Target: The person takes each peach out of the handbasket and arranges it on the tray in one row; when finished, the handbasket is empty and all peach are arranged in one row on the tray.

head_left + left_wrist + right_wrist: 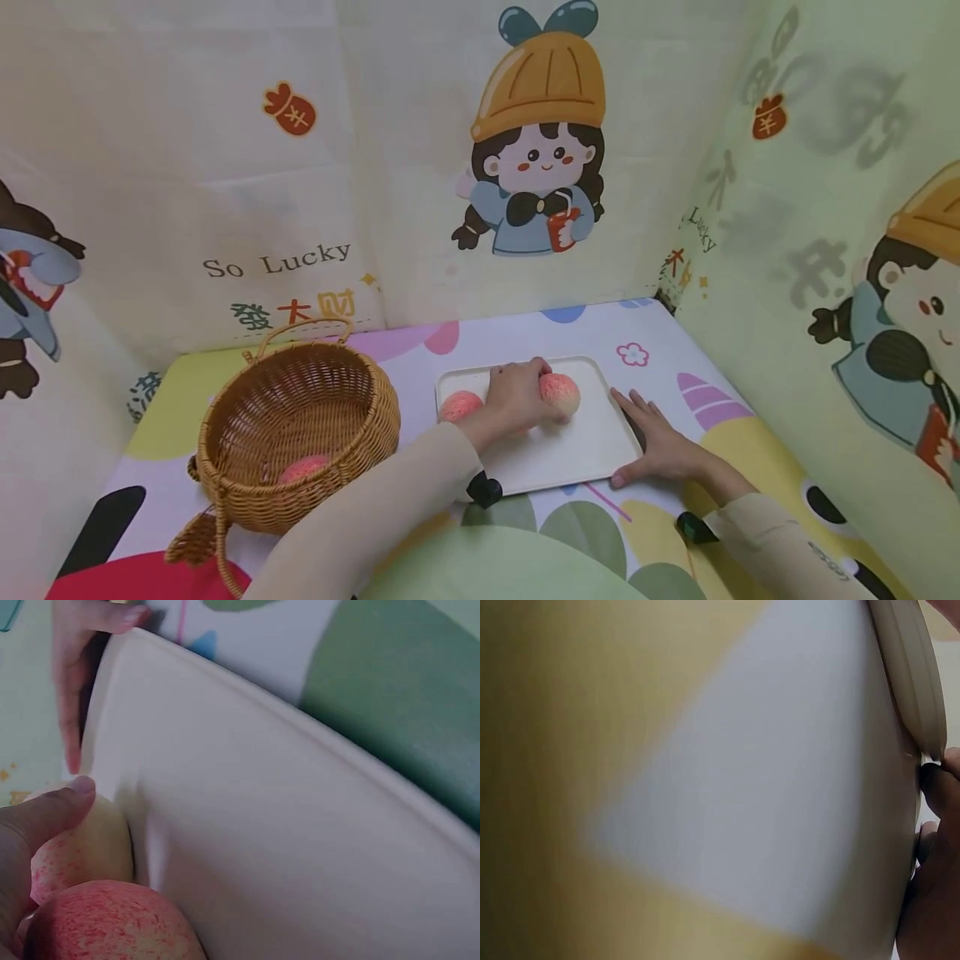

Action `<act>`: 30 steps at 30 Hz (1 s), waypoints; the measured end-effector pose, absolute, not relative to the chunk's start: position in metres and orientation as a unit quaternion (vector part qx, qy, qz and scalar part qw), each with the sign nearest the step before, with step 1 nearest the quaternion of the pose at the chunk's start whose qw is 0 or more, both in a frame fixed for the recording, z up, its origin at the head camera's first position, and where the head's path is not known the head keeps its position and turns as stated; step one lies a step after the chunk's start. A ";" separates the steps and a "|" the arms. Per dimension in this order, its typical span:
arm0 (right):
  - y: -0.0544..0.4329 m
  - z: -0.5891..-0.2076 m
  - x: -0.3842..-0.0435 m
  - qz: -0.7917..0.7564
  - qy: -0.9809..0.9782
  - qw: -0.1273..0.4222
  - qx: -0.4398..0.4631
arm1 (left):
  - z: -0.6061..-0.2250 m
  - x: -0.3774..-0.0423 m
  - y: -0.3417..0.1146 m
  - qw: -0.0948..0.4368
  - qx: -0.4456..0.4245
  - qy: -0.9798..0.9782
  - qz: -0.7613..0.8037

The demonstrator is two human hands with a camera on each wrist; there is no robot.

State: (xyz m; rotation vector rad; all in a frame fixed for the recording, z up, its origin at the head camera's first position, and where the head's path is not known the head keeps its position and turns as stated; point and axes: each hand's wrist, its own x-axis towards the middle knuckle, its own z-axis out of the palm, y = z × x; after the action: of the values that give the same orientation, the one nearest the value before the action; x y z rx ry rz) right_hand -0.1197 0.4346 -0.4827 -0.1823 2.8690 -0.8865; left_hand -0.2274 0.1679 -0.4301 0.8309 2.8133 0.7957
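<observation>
My left hand [516, 397] reaches over the white tray [577, 454] and grips a pink and cream peach [561, 395], its thumb across the fruit's near side. Left of that hand a second peach [461, 406] lies on the tray. The left wrist view shows the thumb on the paler peach [94, 840], with a redder peach [116, 926] close beside it. Spread along the tray's right edge, my right hand [663, 442] has its thumb by the near corner. In the right wrist view its fingers [941, 795] are at the tray's rim [915, 682].
A brown wicker basket [382, 408] stands left of the tray with a peach [303, 468] inside. Its handle [300, 327] stands up at the back. A patterned cloth [420, 342] covers the table, and printed wall sheets [405, 167] enclose the back and sides.
</observation>
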 end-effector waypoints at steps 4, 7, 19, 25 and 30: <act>0.433 -0.480 -0.121 -0.293 0.952 0.066 -0.062 | -0.432 -0.228 0.171 0.034 0.300 0.933 0.195; 0.432 -0.478 -0.122 -0.290 0.953 0.064 -0.066 | -0.427 -0.228 0.171 0.030 0.311 0.936 0.161; 0.431 -0.481 -0.120 -0.295 0.951 0.069 -0.065 | -0.418 -0.222 0.172 0.053 0.320 0.935 0.147; 0.431 -0.481 -0.121 -0.291 0.953 0.065 -0.060 | -0.417 -0.224 0.170 0.069 0.315 0.932 0.168; 0.432 -0.480 -0.120 -0.292 0.952 0.068 -0.061 | -0.410 -0.221 0.164 0.062 0.325 0.929 0.168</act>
State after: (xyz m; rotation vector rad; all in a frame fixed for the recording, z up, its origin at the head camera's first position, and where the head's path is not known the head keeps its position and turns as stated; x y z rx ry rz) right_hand -0.1201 0.4325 -0.4801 -0.1826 2.8675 -0.8786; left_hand -0.2215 0.1640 -0.4099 0.9817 2.8067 0.5083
